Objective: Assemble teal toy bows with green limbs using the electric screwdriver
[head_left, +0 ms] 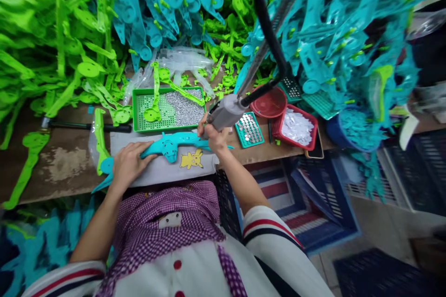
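A blue plastic toy part lies across a grey cloth with a yellow cartoon figure, in front of my body. My left hand is closed on the left end of this part, its fingers resting over it. My right hand grips a grey power screwdriver, whose cable and hanging bar rise to the upper right. The tool's tip is hidden by my right hand, near the right end of the blue part.
Beyond the cloth sits a green tray of small screws. To the right are a teal tray of silver discs, a red basket of white pieces and a blue bowl. Green and blue parts are heaped behind.
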A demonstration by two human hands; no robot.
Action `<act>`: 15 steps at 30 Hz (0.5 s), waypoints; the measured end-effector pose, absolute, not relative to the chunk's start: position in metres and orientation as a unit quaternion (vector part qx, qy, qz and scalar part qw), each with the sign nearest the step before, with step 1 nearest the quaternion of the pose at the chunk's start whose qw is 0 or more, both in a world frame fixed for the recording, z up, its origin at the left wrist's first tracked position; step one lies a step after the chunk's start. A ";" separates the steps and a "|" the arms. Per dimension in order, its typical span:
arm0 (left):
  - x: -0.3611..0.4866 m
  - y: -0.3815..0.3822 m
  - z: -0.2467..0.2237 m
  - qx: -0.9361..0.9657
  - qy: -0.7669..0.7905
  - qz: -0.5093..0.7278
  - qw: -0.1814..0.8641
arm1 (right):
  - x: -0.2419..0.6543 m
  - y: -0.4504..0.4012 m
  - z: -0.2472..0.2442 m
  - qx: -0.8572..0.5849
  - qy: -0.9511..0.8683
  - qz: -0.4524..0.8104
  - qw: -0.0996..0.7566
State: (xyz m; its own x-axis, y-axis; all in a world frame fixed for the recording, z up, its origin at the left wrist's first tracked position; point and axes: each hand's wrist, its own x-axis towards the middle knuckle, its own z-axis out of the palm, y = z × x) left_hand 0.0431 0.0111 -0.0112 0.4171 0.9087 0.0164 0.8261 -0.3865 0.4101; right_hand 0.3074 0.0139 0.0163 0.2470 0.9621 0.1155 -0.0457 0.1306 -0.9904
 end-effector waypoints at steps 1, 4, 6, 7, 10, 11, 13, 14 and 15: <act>0.043 0.011 -0.011 0.826 0.524 0.121 0.171 | 0.306 0.013 0.015 -0.514 -0.447 0.413 0.604; 0.044 0.012 -0.010 0.830 0.518 0.125 0.165 | 0.299 0.011 0.012 -0.537 -0.464 0.359 0.607; 0.042 0.013 -0.009 0.832 0.515 0.126 0.165 | 0.298 0.011 0.015 -0.544 -0.479 0.335 0.602; 0.041 0.014 -0.009 0.834 0.510 0.126 0.169 | 0.299 0.011 0.018 -0.542 -0.475 0.340 0.605; 0.032 0.018 -0.009 0.839 0.494 0.129 0.186 | 0.311 0.010 0.033 -0.531 -0.425 0.357 0.640; 0.028 0.019 -0.009 0.841 0.489 0.129 0.190 | 0.316 0.009 0.039 -0.527 -0.414 0.348 0.656; 0.023 0.022 -0.010 0.844 0.484 0.125 0.194 | 0.327 0.007 0.049 -0.520 -0.419 0.316 0.674; 0.021 0.023 -0.010 0.845 0.484 0.121 0.195 | 0.332 0.005 0.052 -0.519 -0.431 0.302 0.674; 0.021 0.023 -0.010 0.845 0.485 0.116 0.195 | 0.335 0.005 0.054 -0.523 -0.443 0.291 0.668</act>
State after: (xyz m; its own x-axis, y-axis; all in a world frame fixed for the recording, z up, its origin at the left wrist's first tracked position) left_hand 0.0208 0.0229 -0.0100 0.5030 0.8643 0.0074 0.7734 -0.4538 0.4426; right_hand 0.3352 0.0046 0.0540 0.4384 0.8517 0.2869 0.0737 0.2841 -0.9560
